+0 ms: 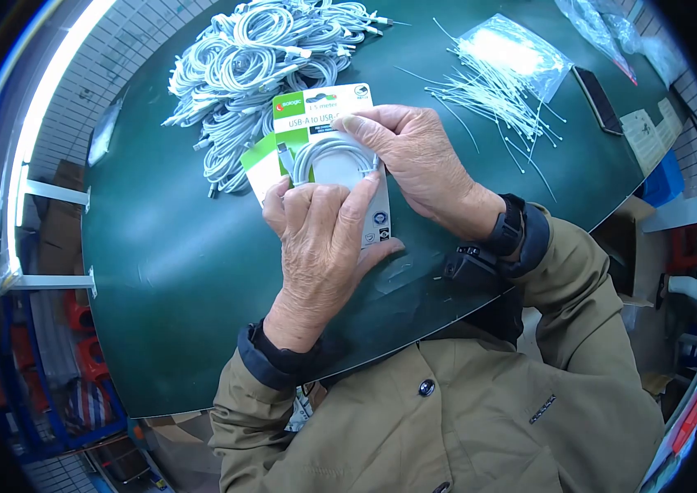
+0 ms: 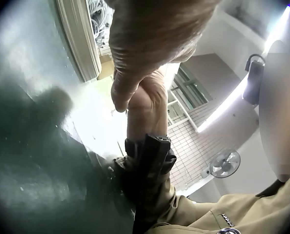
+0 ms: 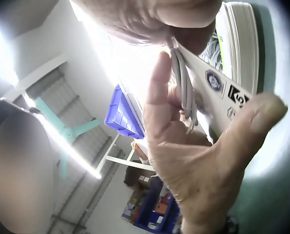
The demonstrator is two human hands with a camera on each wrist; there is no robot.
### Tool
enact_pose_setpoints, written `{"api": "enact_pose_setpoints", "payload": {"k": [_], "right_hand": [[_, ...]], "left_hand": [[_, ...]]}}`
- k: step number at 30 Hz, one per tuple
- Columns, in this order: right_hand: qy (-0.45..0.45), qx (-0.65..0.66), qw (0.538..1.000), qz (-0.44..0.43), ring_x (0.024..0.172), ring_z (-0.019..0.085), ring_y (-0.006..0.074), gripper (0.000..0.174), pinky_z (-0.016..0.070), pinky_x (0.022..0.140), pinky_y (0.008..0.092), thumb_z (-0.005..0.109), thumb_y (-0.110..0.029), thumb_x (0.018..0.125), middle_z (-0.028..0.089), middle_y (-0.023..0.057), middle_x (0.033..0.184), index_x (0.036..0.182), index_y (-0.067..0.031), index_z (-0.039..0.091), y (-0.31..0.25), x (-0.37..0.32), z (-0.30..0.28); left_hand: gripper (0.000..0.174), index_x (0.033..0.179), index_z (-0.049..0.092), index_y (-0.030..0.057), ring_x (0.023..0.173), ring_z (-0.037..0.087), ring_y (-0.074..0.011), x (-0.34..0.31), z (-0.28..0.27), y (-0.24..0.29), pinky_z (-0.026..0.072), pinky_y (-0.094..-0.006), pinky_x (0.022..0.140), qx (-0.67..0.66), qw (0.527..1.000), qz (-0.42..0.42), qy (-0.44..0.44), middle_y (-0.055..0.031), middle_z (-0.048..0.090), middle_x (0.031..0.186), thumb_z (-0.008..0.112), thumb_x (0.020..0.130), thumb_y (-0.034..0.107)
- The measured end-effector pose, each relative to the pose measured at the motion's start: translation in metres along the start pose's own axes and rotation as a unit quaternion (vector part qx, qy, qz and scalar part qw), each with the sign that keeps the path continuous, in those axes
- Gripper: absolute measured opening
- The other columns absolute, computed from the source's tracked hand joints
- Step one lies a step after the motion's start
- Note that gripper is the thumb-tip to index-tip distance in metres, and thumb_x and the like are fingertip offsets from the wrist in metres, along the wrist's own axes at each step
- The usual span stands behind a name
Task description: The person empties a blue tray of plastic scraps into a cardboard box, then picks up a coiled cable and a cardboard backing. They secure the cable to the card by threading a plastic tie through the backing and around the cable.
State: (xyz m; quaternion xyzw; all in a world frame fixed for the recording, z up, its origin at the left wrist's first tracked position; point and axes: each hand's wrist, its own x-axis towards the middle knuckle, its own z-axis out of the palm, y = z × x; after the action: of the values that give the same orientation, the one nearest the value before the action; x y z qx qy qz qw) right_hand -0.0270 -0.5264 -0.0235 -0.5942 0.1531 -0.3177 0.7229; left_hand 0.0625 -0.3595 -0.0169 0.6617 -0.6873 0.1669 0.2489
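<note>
A coiled white USB cable (image 1: 334, 152) lies against the front of a white and green packaging card (image 1: 377, 205), printed "USB-A to USB-C". My left hand (image 1: 316, 234) holds the coil with bent fingers along its lower part, its thumb stretched out by the card's lower right edge. With thumb and fingers my right hand (image 1: 422, 156) pinches the card's upper right side, beside the coil. From the right wrist view, the left index finger (image 3: 159, 80) presses along the cable strands (image 3: 181, 83), and the right fingertips are partly hidden. A stack of cards (image 3: 240, 44) stands behind.
A large heap of coiled white cables (image 1: 266, 66) covers the table's far left. Loose white cable ties (image 1: 505, 94) spread beside a clear plastic bag (image 1: 521, 49) at the far right, near a dark phone (image 1: 597, 99). The green table (image 1: 176, 304) has a curved edge.
</note>
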Motion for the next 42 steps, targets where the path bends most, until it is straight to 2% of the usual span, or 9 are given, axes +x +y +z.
{"api": "enact_pose_setpoints", "payload": {"k": [4,8,9,16,22,28,35,39,42], "right_hand": [[-0.006,-0.155,0.987,-0.041,0.090,0.070,0.0098,0.024,0.0597,0.076,0.0253,0.068,-0.012,0.103,0.078,0.0107,0.105,0.118,0.0046,0.076,-0.005,0.002,-0.007],[0.012,-0.195,0.976,-0.096,0.090,0.071,0.0108,0.023,0.0601,0.075,0.0269,0.067,-0.009,0.102,0.077,0.0126,0.110,0.120,0.0029,0.074,-0.009,0.001,-0.007],[0.009,-0.198,0.974,-0.106,0.093,0.071,0.0115,0.026,0.0602,0.077,0.0274,0.067,-0.008,0.101,0.076,0.0131,0.113,0.124,0.0022,0.072,-0.010,0.000,-0.006],[0.044,-0.204,0.946,-0.248,0.112,0.068,0.0197,0.045,0.0595,0.092,0.0320,0.058,-0.010,0.104,0.068,0.0138,0.133,0.148,-0.0058,0.054,0.001,-0.001,0.004],[0.036,-0.174,0.963,-0.205,0.103,0.071,0.0222,0.035,0.0602,0.086,0.0346,0.054,-0.006,0.104,0.072,0.0182,0.116,0.138,-0.0067,0.061,-0.005,-0.006,0.002],[0.059,-0.144,0.971,-0.182,0.087,0.072,0.0186,0.028,0.0611,0.078,0.0340,0.053,-0.007,0.104,0.074,0.0141,0.103,0.129,-0.0070,0.066,0.003,-0.007,0.003],[0.045,-0.169,0.969,-0.175,0.086,0.071,0.0152,0.026,0.0606,0.075,0.0319,0.053,-0.008,0.105,0.074,0.0128,0.098,0.125,-0.0055,0.069,0.003,-0.007,0.002],[0.026,-0.171,0.969,-0.174,0.084,0.070,0.0136,0.025,0.0603,0.075,0.0311,0.053,-0.008,0.105,0.075,0.0112,0.096,0.124,-0.0049,0.070,0.007,-0.001,0.002],[0.025,-0.168,0.973,-0.156,0.086,0.071,0.0138,0.025,0.0607,0.076,0.0305,0.054,-0.008,0.105,0.076,0.0116,0.100,0.123,-0.0054,0.071,0.000,-0.006,0.006]], "left_hand": [[0.088,0.140,0.060,0.0093,0.108,0.053,-0.0323,-0.001,-0.003,-0.001,0.0388,-0.0515,0.106,-0.083,0.996,-0.033,0.005,-0.0094,0.059,0.111,0.093,0.066,0.043],[0.071,0.130,0.067,0.0045,0.109,0.056,-0.0345,0.007,-0.015,-0.010,0.0451,-0.0464,0.101,-0.144,0.987,-0.055,0.042,-0.0130,0.063,0.115,0.095,0.071,0.031],[0.054,0.123,0.071,0.0036,0.108,0.057,-0.0337,0.009,-0.014,-0.016,0.0463,-0.0457,0.098,-0.119,0.988,-0.063,0.077,-0.0126,0.065,0.117,0.091,0.075,0.019],[0.041,0.114,0.073,0.0066,0.103,0.058,-0.0317,0.039,-0.014,-0.028,0.0456,-0.0448,0.091,0.027,0.994,-0.033,0.104,-0.0094,0.064,0.102,0.087,0.076,0.012],[0.024,0.101,0.073,0.0058,0.092,0.062,-0.0306,0.041,0.000,-0.025,0.0506,-0.0428,0.079,-0.056,0.991,-0.046,0.110,-0.0097,0.065,0.098,0.083,0.079,0.008],[0.018,0.101,0.072,0.0007,0.093,0.067,-0.0332,0.046,0.003,-0.018,0.0544,-0.0433,0.082,-0.047,0.995,-0.035,0.083,-0.0122,0.069,0.098,0.078,0.084,0.000],[0.020,0.102,0.072,0.0015,0.096,0.065,-0.0325,0.041,0.007,-0.030,0.0544,-0.0444,0.082,-0.119,0.991,-0.026,0.059,-0.0110,0.066,0.100,0.077,0.082,0.000],[0.019,0.099,0.076,0.0037,0.095,0.066,-0.0313,0.042,0.002,-0.032,0.0540,-0.0432,0.080,-0.079,0.989,0.002,0.127,-0.0101,0.067,0.099,0.079,0.080,0.001],[0.019,0.100,0.077,0.0049,0.094,0.067,-0.0310,0.038,0.001,-0.030,0.0543,-0.0429,0.081,-0.099,0.989,-0.028,0.106,-0.0097,0.069,0.098,0.080,0.081,0.003]]}}
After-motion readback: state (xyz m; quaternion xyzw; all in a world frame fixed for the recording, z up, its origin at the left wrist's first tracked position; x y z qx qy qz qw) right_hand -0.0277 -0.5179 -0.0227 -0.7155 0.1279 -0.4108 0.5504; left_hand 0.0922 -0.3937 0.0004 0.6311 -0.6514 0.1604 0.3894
